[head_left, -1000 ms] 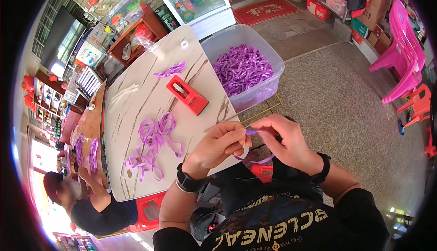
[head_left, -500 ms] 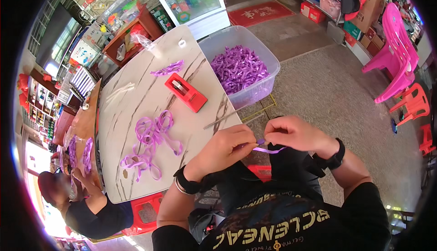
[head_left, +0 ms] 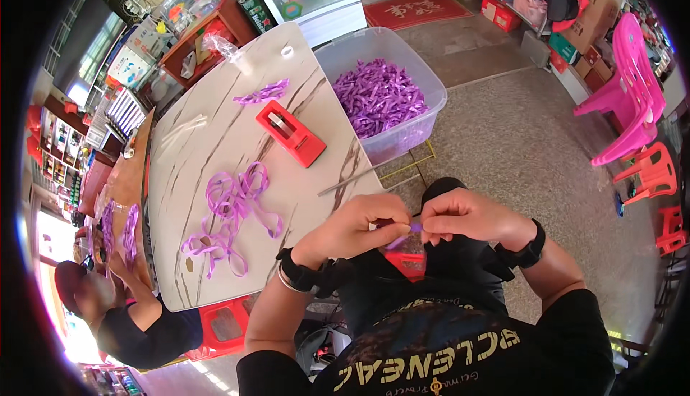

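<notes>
A purple ribbon (head_left: 416, 228) is pinched between my two hands, just off the table's near right corner and above my lap. My left hand (head_left: 359, 225) is closed on one side of it, thumb against fingers. On the other side, my right hand (head_left: 471, 216) grips the ribbon with its fingertips, close beside the left. The fingers hide most of the held piece. Loops of loose purple ribbon (head_left: 231, 205) lie on the marbled table (head_left: 169, 223), left of my hands. Farther off are a red tape dispenser (head_left: 293, 136) and a small bundle of purple strips (head_left: 261, 93).
A clear plastic tub (head_left: 431, 112) heaped with purple ribbon pieces stands right of the table. A thin metal rod (head_left: 348, 183) juts past the table edge. At left, another person (head_left: 140, 317) sits near more purple ribbon. Pink chairs (head_left: 622, 98) stand at right.
My hands have turned slightly around the ribbon, and the strip that hung beneath my right fingers shows less. The whole view has shifted a little.
</notes>
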`<state>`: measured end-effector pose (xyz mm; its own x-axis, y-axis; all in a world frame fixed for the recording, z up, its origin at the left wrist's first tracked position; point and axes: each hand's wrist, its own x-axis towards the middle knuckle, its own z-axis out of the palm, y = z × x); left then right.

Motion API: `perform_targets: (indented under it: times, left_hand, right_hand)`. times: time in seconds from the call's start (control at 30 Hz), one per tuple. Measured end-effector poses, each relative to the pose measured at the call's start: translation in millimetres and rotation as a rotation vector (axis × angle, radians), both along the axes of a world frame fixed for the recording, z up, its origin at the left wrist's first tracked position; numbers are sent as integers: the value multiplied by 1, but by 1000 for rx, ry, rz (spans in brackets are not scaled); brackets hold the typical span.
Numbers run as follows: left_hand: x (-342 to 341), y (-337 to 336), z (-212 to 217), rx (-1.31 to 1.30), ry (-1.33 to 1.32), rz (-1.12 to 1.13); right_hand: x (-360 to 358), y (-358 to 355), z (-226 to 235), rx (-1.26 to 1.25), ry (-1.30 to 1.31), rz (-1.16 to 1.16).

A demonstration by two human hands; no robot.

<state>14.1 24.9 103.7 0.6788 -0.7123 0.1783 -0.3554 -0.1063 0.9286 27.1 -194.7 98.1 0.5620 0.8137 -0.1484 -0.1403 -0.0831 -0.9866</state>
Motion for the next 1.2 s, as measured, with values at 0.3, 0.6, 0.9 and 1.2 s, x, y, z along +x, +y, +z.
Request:
perform_targets:
  times: [0.3,0.6,0.9,1.2]
  left_hand:
    - [37,-1,-40,141,-234,298]
    - [82,13,-97,129,94,656]
    - [85,9,-110,127,-70,748]
    - [83,1,-100,382,-133,787]
  right_hand:
    - [19,-22,-36,-63,229,-266]
    - [60,11,-130,99,-145,-721]
    - [57,47,-154,247,-17,-565]
    - [46,58,-150,253,98,-634]
